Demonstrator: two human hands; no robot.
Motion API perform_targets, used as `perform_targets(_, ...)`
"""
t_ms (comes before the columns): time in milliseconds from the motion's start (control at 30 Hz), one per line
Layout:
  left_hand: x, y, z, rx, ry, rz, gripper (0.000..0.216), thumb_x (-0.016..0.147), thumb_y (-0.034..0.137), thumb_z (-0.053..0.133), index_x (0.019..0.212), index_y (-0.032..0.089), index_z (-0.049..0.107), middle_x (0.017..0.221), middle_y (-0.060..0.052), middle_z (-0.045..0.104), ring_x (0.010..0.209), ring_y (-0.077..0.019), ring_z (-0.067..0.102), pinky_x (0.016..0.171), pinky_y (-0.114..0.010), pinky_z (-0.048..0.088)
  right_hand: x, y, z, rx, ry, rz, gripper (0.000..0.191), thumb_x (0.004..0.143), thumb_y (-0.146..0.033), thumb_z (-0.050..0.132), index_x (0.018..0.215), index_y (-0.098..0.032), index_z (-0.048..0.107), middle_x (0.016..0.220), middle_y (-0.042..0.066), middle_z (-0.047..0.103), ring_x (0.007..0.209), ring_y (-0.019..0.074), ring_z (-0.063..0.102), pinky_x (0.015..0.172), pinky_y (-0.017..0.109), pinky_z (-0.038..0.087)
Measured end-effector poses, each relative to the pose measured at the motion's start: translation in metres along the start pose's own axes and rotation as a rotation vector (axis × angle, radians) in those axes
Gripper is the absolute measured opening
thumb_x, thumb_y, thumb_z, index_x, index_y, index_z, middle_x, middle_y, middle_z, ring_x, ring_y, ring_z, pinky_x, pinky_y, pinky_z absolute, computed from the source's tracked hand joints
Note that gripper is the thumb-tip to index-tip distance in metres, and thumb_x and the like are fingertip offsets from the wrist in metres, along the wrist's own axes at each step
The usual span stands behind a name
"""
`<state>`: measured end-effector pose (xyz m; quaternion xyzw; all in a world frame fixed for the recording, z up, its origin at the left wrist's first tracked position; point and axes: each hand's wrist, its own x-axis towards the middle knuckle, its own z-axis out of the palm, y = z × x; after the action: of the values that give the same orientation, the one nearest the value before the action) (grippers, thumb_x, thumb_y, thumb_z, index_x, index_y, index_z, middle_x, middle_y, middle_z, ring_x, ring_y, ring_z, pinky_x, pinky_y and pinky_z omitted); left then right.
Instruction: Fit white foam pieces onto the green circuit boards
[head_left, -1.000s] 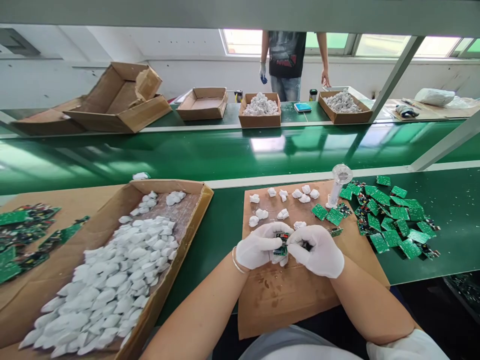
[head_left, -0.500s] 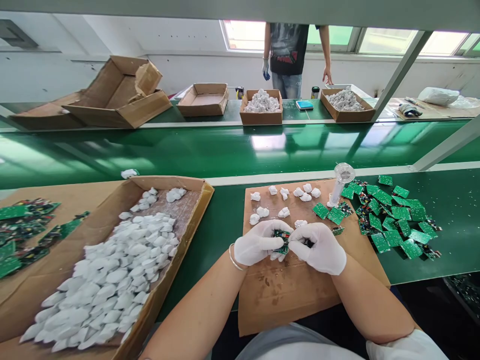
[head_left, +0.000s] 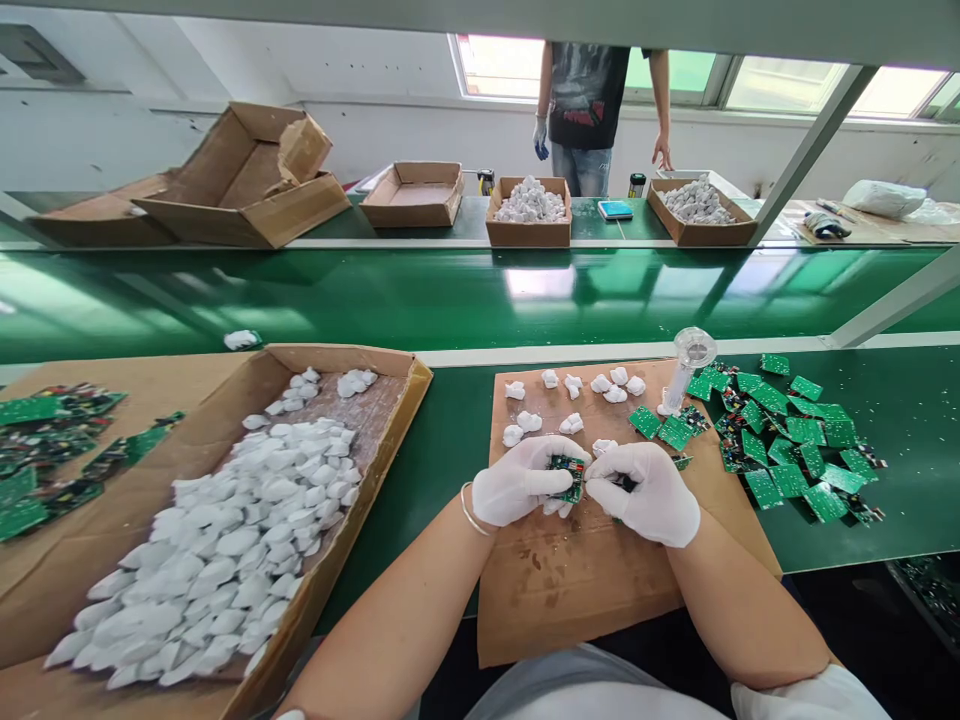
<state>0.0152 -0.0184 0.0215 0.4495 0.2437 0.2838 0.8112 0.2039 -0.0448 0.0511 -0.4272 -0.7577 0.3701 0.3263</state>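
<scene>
Both gloved hands meet over the cardboard sheet (head_left: 585, 590) on the table. The left hand (head_left: 521, 483) pinches a small board (head_left: 568, 468); the right hand's (head_left: 649, 492) fingers close at its edge, steadying it.

circuit board (head_left: 568, 467) | small, green (dark components up) — held tilted above cardboard sheet (head_left: 592, 590)

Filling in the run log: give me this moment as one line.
left hand: holds circuit board | right hand: fingertips at board edge | beneath: cardboard sheet | left: box of white pieces
</scene>
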Motion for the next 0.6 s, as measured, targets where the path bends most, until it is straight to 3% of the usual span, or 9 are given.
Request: perform_targets(600,-0.0021,0.0041,0.0025,0.092,0.065,-0.007,0.031,0.072,0.030,0.069,0.094,0.010,0.061,0.068,-0.004,0.063,0.044,-0.0074,0.049,0.043,-0.023,0.036,0.0018,0.0014,0.0003,-0.023,-0.032,0.027,0.019,0.074,-0.011,0.052,0.057,-0.017,0.056,0.050,-0.005,0.045,0.050,0.0084,0.038,0.058,0.023,0.037)
